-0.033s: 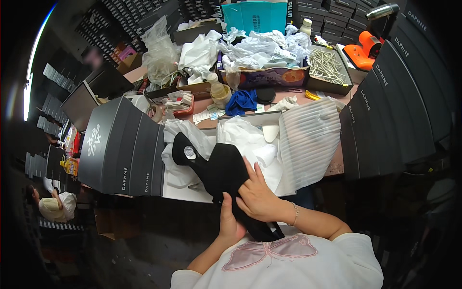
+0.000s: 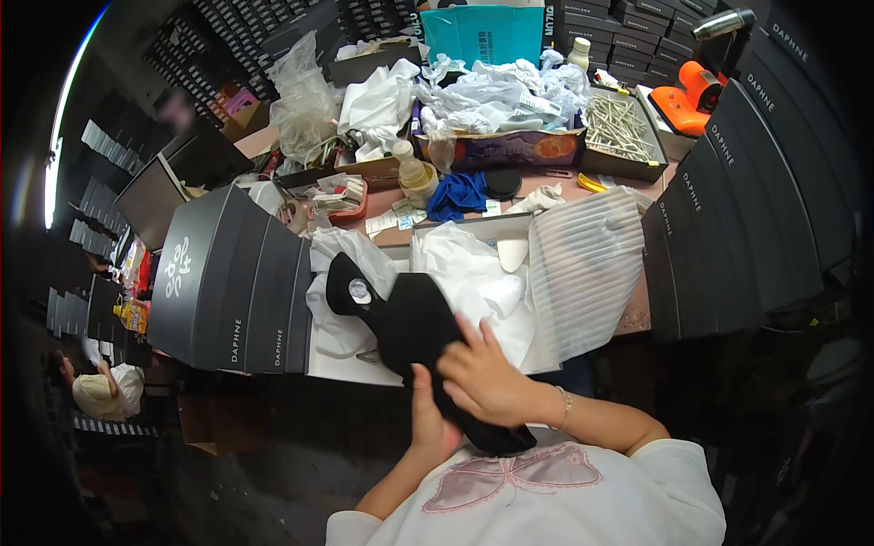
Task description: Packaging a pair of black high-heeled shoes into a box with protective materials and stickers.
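Black boot (image 2: 414, 332) in both my hands, held low over the near edge of the tabletop (image 2: 637, 309).

I see my right hand (image 2: 487, 378) laid across the boot's shaft, fingers (image 2: 469, 341) spread and pressing on it, grasping the black material; my left hand (image 2: 428, 419) is under the shaft near my chest, and its fingers are hidden, so I cannot tell how far they close, though the hand bears the boot. The boot's heel end with a pale round sticker points up and left, over white wrapping paper (image 2: 464, 264) in an open box. A ribbed plastic sheet (image 2: 583, 268) lies just right of the paper. Stacked grey shoeboxes (image 2: 228, 282) stand to the left, more (image 2: 746, 209) to the right. A blue cloth (image 2: 458, 194) lies farther back amid the clutter.
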{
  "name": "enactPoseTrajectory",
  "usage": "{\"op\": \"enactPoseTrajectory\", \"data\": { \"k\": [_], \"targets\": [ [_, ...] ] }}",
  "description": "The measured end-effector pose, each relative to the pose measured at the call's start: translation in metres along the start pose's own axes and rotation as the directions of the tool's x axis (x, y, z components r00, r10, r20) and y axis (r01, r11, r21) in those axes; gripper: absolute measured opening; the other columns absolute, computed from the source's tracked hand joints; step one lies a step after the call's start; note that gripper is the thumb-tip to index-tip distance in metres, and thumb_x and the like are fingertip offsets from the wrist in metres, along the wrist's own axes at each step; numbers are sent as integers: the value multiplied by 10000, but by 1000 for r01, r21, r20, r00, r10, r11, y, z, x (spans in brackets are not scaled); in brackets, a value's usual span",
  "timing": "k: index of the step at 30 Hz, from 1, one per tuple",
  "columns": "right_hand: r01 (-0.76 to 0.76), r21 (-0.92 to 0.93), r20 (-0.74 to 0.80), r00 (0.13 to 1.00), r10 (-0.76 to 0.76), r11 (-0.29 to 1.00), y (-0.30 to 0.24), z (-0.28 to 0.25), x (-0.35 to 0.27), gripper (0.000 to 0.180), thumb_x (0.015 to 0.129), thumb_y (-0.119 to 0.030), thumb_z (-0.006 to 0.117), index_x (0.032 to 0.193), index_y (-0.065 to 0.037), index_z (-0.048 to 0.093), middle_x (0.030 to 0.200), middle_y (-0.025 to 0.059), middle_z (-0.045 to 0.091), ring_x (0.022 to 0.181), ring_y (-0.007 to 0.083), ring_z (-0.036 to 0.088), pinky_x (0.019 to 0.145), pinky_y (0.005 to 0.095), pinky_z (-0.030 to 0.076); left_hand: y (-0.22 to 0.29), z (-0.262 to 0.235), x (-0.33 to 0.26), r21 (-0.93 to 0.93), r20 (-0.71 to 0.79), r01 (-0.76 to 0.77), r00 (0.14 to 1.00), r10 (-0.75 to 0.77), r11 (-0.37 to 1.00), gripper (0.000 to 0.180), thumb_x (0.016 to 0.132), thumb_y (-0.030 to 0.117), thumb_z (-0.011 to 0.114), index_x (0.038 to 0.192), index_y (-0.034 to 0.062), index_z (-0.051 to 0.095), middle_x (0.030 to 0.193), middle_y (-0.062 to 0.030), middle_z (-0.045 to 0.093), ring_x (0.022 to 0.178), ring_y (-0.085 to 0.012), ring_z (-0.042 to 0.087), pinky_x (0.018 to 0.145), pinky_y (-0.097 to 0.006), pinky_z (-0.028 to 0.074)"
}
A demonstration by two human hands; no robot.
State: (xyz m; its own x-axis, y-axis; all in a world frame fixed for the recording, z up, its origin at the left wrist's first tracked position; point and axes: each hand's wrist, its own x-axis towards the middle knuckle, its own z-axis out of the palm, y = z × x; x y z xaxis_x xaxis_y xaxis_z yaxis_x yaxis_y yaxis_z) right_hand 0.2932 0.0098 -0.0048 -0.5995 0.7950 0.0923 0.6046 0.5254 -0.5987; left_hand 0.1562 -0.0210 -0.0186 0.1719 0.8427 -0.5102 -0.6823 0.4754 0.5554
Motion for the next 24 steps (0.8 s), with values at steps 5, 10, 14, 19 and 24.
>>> {"op": "enactPoseTrajectory", "data": {
  "k": [5, 10, 14, 19, 24],
  "targets": [
    [-154, 628, -97, 957, 273, 762, 59, -21, -9, 390, 867, -64, 552, 1257, -40, 560, 1149, 172, 626, 1087, 303, 610, 916, 436, 475, 38, -27, 23, -62, 60, -49, 997, 52, 997, 833, 867, 713, 429, 1263, -17, 495, 1133, -217, 614, 1047, -319, 612, 930, -436, 494],
    [-294, -450, -82, 954, 289, 843, 176, -19, 53, 286, 824, -49, 541, 1094, -59, 638, 925, 132, 660, 829, 267, 673, 688, 395, 518, 37, -17, 30, -152, 240, 235, 951, -195, 960, 931, 845, 744, 420, 1289, -74, 457, 1163, -248, 596, 1060, -367, 608, 939, -453, 488],
    [-268, -754, -63, 938, 340, 600, 228, 12, 81, 167, 828, -109, 566, 945, -112, 685, 898, 85, 637, 824, 236, 662, 616, 359, 489, 30, -10, 35, -127, 184, 252, 956, -227, 959, 893, 868, 693, 450, 1285, -97, 456, 1199, -284, 573, 1069, -377, 603, 936, -472, 489],
    [-233, -662, -377, 925, -48, 712, 149, -69, 61, 89, 815, -122, 587, 869, -96, 653, 931, 122, 579, 882, 268, 583, 688, 385, 464, 32, -17, 34, -209, 197, 178, 971, -137, 962, 836, 877, 676, 451, 1280, -57, 463, 1173, -229, 586, 1103, -347, 588, 988, -500, 461],
    [-43, -44, -118, 992, 38, 998, 29, -59, 5, 78, 794, -78, 622, 859, -65, 580, 718, 87, 544, 662, 310, 596, 615, 410, 491, 16, -12, 31, -202, 92, 32, 996, -13, 979, 805, 883, 697, 419, 1331, 29, 449, 1248, -149, 562, 1178, -299, 538, 1034, -480, 412]
  ]
}}
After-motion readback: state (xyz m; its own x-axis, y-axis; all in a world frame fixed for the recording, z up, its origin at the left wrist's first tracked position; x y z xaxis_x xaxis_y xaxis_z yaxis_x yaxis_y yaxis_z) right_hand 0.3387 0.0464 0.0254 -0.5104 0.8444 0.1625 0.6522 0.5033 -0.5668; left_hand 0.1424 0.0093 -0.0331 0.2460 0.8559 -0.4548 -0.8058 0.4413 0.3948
